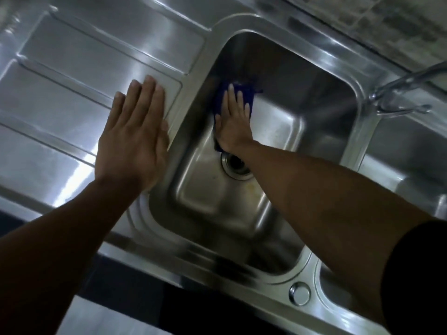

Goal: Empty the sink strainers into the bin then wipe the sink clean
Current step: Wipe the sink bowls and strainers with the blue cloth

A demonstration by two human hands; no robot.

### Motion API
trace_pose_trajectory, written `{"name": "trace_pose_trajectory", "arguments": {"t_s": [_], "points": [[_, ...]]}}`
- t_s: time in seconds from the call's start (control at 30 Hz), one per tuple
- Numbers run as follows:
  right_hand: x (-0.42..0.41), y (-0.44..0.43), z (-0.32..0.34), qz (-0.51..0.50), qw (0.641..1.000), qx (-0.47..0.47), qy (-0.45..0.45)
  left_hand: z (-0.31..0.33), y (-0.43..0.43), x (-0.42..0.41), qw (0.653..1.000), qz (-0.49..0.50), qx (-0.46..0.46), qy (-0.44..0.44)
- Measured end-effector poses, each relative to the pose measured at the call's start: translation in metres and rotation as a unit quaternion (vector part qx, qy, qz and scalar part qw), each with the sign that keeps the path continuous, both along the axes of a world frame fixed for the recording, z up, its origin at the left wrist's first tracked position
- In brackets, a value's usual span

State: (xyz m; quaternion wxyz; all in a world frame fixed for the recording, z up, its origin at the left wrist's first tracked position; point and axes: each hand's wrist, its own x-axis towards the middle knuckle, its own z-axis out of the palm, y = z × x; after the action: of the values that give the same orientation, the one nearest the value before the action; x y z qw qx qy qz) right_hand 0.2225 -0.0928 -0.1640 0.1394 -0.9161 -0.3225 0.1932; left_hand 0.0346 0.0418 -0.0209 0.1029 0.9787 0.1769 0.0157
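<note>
A stainless steel sink basin (285, 131) fills the middle of the view. My right hand (233, 122) lies flat inside it, pressing a dark blue cloth (222, 97) against the basin's left wall and floor. The open drain hole (235, 165) sits just below that hand, partly hidden by my forearm; I see no strainer in it. My left hand (135, 134) rests flat with fingers together on the ribbed draining board (72, 76), at the basin's left rim, holding nothing.
A chrome tap (399, 90) reaches in from the right between this basin and a second basin (406, 160) at the right edge. A round chrome knob (300, 293) sits on the front rim. A dark counter front lies below.
</note>
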Motion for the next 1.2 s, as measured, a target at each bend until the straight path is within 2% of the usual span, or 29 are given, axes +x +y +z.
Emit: {"name": "trace_pose_trajectory", "arguments": {"t_s": [0.1, 0.13, 0.23, 0.3, 0.43, 0.5, 0.57, 0.63, 0.7, 0.83, 0.97, 1.07, 1.13, 1.2], "points": [[0.007, -0.016, -0.003, 0.020, 0.999, -0.013, -0.027, 0.002, 0.000, -0.001, 1.000, -0.001, -0.008, -0.002], [0.008, -0.029, -0.007, -0.010, 0.998, -0.034, -0.046, 0.002, 0.000, -0.001, 1.000, 0.002, -0.007, -0.005], [0.001, -0.075, -0.010, -0.198, 0.973, -0.100, -0.068, 0.001, -0.002, 0.000, 1.000, 0.001, 0.000, -0.008], [-0.023, -0.092, -0.003, -0.267, 0.954, -0.123, -0.052, 0.000, -0.001, -0.001, 1.000, 0.003, 0.005, -0.005], [-0.098, -0.102, 0.008, -0.278, 0.950, -0.138, 0.035, -0.001, -0.001, -0.001, 1.000, 0.001, 0.009, -0.001], [-0.132, -0.111, 0.006, -0.211, 0.955, -0.180, 0.103, -0.001, -0.001, -0.001, 1.000, 0.002, 0.014, -0.006], [-0.150, -0.125, 0.003, -0.079, 0.955, -0.223, 0.181, -0.001, -0.001, 0.000, 1.000, 0.001, 0.018, -0.009], [-0.150, -0.135, 0.001, 0.017, 0.949, -0.225, 0.221, -0.002, -0.001, -0.001, 1.000, 0.003, 0.020, -0.009], [-0.145, -0.135, 0.003, 0.080, 0.950, -0.225, 0.202, -0.003, -0.001, -0.001, 1.000, 0.003, 0.021, -0.010], [-0.140, -0.104, 0.005, 0.221, 0.958, -0.161, 0.088, -0.003, -0.001, 0.000, 1.000, 0.000, 0.021, -0.019], [-0.143, -0.063, 0.008, 0.259, 0.959, -0.103, 0.051, -0.004, 0.000, -0.001, 1.000, -0.001, 0.026, -0.015], [-0.154, -0.075, 0.007, 0.192, 0.977, -0.080, 0.037, -0.003, 0.001, 0.000, 1.000, -0.003, 0.019, -0.007], [-0.163, -0.092, 0.003, 0.077, 0.993, -0.094, 0.012, -0.002, 0.002, -0.001, 1.000, 0.001, 0.016, -0.005], [-0.160, -0.109, -0.004, -0.075, 0.990, -0.117, 0.002, -0.001, 0.001, 0.000, 1.000, 0.004, 0.013, -0.002]]}}
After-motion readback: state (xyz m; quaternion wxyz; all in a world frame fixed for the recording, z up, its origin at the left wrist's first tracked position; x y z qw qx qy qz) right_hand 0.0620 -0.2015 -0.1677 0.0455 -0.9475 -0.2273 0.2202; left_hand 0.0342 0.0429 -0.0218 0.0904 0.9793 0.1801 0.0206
